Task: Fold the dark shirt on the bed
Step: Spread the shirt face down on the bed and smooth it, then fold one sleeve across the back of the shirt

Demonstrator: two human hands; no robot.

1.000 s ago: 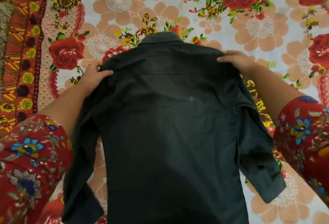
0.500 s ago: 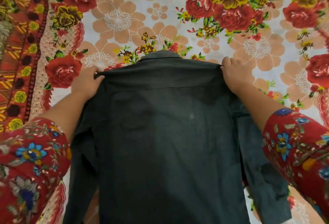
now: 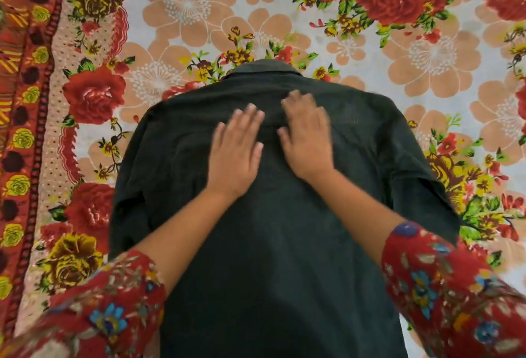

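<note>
— Dark shirt point(image 3: 273, 258) lies back-up on the floral bedsheet point(image 3: 185, 10); hem cut off by the frame, cuffs out of sight.
— Change since before?
— Left hand point(image 3: 236, 152) and right hand point(image 3: 307, 141) pinched the shoulders then; now they rest side by side below the collar point(image 3: 264, 68), the right blurred, fingers straight, palms flat on cloth, gripping nothing.

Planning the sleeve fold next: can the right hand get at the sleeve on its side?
Probably yes: the right hand lies flat on the dark shirt, and that sleeve lies uncovered nearby.
</note>
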